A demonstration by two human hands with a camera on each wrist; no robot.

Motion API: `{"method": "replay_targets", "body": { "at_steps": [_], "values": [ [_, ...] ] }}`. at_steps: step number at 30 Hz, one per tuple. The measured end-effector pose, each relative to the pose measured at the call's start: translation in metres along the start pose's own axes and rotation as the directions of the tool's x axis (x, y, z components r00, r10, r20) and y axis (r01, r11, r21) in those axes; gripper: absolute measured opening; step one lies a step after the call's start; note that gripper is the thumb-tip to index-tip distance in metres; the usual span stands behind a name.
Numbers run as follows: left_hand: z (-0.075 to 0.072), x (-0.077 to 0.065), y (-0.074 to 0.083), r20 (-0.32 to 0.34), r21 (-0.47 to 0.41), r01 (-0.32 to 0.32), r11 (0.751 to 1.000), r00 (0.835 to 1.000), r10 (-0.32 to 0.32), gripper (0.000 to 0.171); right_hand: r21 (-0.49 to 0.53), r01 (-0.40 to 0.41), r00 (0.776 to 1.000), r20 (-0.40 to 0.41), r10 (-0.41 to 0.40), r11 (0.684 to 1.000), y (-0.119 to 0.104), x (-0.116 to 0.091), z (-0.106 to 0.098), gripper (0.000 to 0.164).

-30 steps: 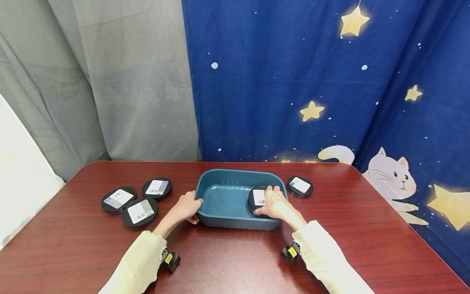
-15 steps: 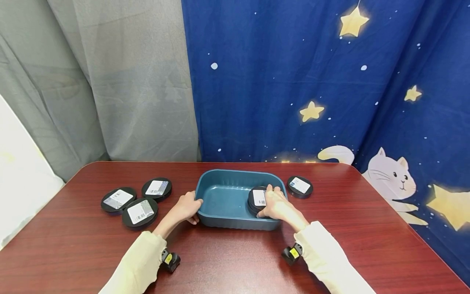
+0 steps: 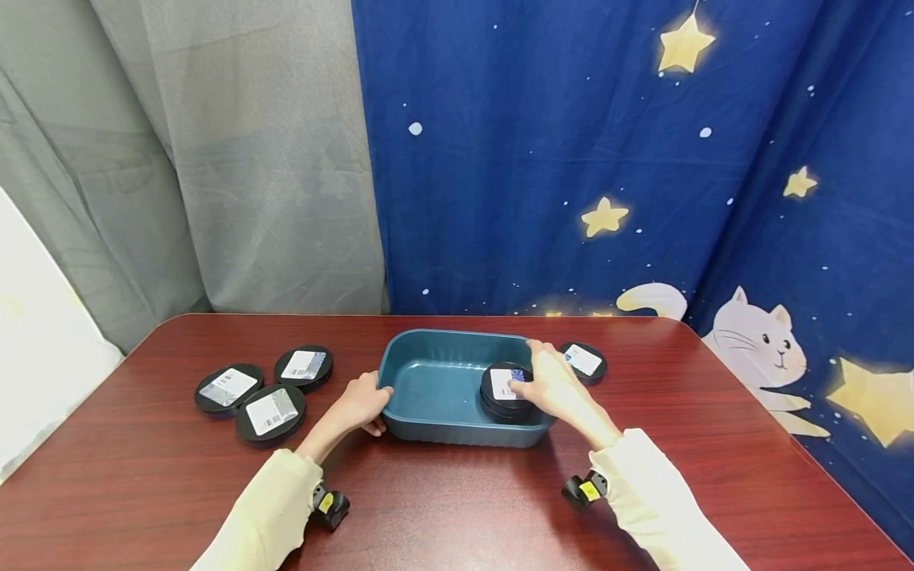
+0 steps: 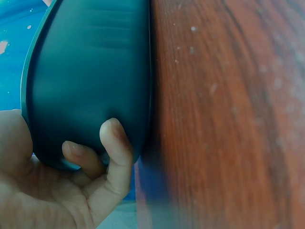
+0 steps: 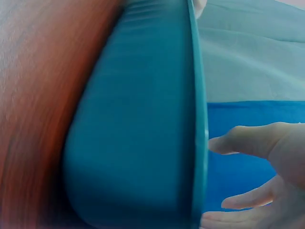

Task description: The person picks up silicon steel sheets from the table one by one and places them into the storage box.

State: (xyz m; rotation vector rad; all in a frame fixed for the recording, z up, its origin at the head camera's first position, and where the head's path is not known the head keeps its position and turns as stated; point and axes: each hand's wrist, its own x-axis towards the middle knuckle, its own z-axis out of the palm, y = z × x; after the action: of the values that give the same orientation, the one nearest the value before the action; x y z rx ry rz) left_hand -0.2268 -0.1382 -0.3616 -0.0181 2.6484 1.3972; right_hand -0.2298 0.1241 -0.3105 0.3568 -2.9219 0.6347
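A teal rectangular plastic bin stands on the table in the head view. My left hand grips its left end, thumb over the rim; in the left wrist view the curled fingers lie against the outer wall. Inside the bin's right part sit flat round black containers, seemingly stacked, the top one bearing a white label. Over the right rim hovers my right hand, its fingers spread and holding nothing. The right wrist view shows its thumb beside the bin's rim.
Another labelled black round container lies just right of the bin, partly behind the right hand. Three more round black containers lie grouped on the left of the red-brown table. Grey and blue star-patterned curtains hang behind.
My right hand has let go of the round container inside the bin and moved up and right to the rim. The left hand keeps its grip on the bin.
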Motion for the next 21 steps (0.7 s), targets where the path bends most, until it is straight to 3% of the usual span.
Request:
{"method": "replay_targets", "body": {
  "at_steps": [13,21],
  "values": [
    [0.001,0.0,-0.002,-0.008,0.005,-0.004,1.0,1.0,0.004,0.03,0.091,0.031,0.976,-0.219,-0.01,0.995,0.033,0.004,-0.018,0.047],
    [0.001,0.001,-0.002,-0.007,0.011,-0.005,1.0,1.0,0.005,0.031,0.163,0.008,0.963,-0.267,0.037,0.987,0.062,0.006,-0.016,0.04]
  ]
}}
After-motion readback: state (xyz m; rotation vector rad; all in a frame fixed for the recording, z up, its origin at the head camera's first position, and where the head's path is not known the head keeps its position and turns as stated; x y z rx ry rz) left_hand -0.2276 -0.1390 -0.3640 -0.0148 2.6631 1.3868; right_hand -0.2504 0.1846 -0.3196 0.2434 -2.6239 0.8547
